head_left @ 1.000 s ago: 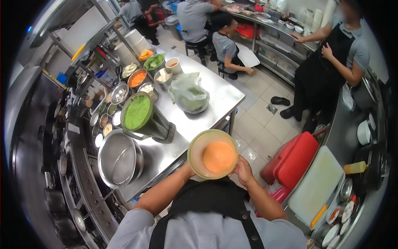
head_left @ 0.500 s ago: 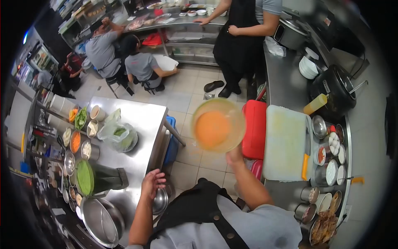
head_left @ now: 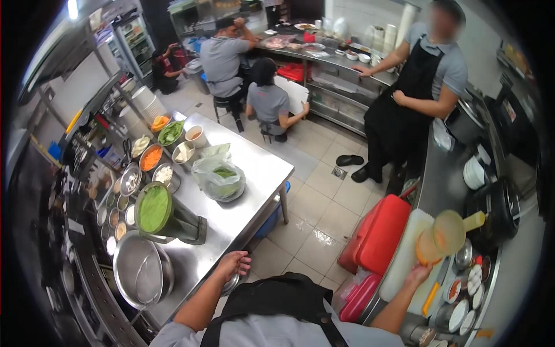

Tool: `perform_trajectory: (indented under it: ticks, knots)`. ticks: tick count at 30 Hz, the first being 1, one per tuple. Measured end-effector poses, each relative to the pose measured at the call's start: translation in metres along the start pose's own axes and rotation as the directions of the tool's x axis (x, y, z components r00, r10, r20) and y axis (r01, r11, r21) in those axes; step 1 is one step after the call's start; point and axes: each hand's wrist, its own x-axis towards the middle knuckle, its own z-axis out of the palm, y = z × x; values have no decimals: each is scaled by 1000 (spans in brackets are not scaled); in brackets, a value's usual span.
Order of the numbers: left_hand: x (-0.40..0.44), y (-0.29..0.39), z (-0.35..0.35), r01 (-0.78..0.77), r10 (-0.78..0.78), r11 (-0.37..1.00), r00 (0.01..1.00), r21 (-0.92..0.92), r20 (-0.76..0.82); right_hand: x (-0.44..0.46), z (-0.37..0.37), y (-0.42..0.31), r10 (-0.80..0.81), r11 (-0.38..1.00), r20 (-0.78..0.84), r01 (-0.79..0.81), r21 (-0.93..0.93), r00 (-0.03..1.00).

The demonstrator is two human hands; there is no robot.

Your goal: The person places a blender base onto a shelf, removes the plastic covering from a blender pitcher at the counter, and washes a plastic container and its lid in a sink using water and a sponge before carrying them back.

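My right hand (head_left: 420,275) grips a translucent plastic container (head_left: 444,231) with orange contents, tilted above the white cutting board (head_left: 398,272) at the right counter. Whether the container touches the board I cannot tell. Near it lies a knife with a yellow-orange handle (head_left: 430,299). My left hand (head_left: 233,265) is in the air by the front edge of the steel table (head_left: 243,211). Its fingers are loosely curled and apart, and it holds nothing. Behind that hand a metal bowl (head_left: 231,284) partly shows.
A blender jug (head_left: 169,215) of green puree, a large steel bowl (head_left: 134,272) and a bag of greens (head_left: 217,179) stand on the table. Red bins (head_left: 378,234) line the right counter. A co-worker (head_left: 419,81) stands ahead; others sit farther back.
My right hand has carried the orange-filled container from above the floor aisle rightward to the cutting board. The view has turned. My left hand stays by the table edge.
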Motion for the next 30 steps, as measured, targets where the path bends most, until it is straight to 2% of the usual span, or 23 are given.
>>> perform_trajectory:
  ticks: [3,5,9,10,12,13,14,15,17,18,19,20,21,22,23,24,25,26,27,29,30]
  knots:
    - [-4,-20,-18,7,-7,999,1000,-46,5,13,-35,2,76,995,-18,-77,-63,997]
    - [-11,-28,-28,88,-89,996,995,-6,-35,16,-43,5,99,990,-69,-105,-91,993]
    - [-23,-52,-52,111,-112,994,990,-20,-83,31,-57,7,154,981,-2,-153,-122,988]
    - [-28,-58,-58,111,-113,993,990,-30,-89,33,-60,5,151,970,-34,-155,-185,988]
    - [-41,-69,-68,102,-103,995,975,-14,-197,26,-59,-8,148,954,-56,-158,-256,987]
    - [-47,-77,-77,103,-107,994,973,-28,-204,18,-60,-19,58,764,-85,-100,-637,995]
    - [-52,-87,-88,106,-121,991,969,-79,-214,6,-57,-31,-40,428,-68,-45,-903,997]
    - [-59,-99,-94,110,-139,985,964,-135,-226,-9,-43,-42,-34,413,-49,-31,-910,998]
    - [-78,-116,-104,92,-121,990,947,-110,-298,-61,12,-58,177,72,31,18,-997,984]
    - [-88,-123,-106,117,-141,989,933,-90,-330,-104,54,-57,265,97,172,151,-984,949]
    - [-95,-128,-110,140,-154,988,920,-65,-360,-145,84,-53,343,140,305,273,-952,888]
    - [-100,-142,-116,135,-153,988,919,-73,-364,-158,93,-17,444,383,444,283,-879,778]
    - [-103,-163,-125,151,-148,988,903,-24,-403,-162,103,18,536,246,581,545,-802,613]
    - [-106,-177,-135,169,-142,985,885,20,-443,-185,124,45,834,478,420,-87,-874,358]
    - [-111,-185,-142,159,-144,987,878,-6,-456,-157,106,133,853,505,481,-87,-859,203]
    - [-120,-197,-146,191,-160,981,848,10,-506,-149,96,208,870,486,493,136,-863,26]
    - [-132,-216,-149,223,-185,975,805,0,-564,-177,100,235,814,229,554,782,-580,172]
    - [-135,-240,-160,248,-243,965,754,-78,-610,-251,135,182,740,65,668,979,-191,81]
    - [-141,-260,-169,185,-252,968,707,-172,-661,-274,140,200,771,40,632,985,-167,76]
    - [-179,-256,-165,20,-140,986,631,-165,-763,-317,151,220,767,254,624,964,-78,-152]
    - [-184,-277,-175,-70,-74,989,544,-133,-836,-339,159,225,786,289,568,957,13,-245]
